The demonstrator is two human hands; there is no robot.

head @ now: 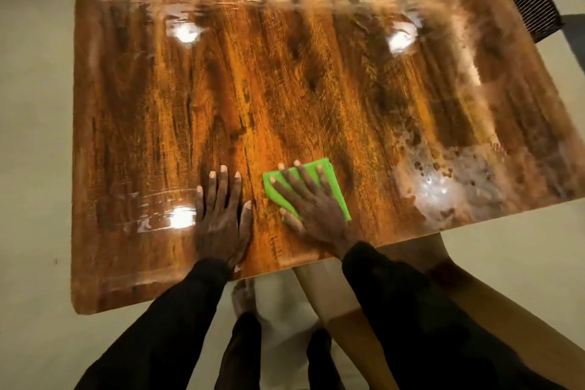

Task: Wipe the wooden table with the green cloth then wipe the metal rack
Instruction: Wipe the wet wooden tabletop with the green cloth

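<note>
While the right hand (311, 199) presses flat, fingers spread, on a folded bright green cloth (316, 182) near the front edge of the glossy brown wooden table (285, 79), the left hand (221, 209) rests flat just beside it. A dark metal wire rack (535, 6) sits past the far right corner.

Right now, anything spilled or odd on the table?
Yes: a whitish, blotchy wet patch on the wooden table, near its front edge, right of the green cloth under the right hand. Looks like unwiped residue.
</note>
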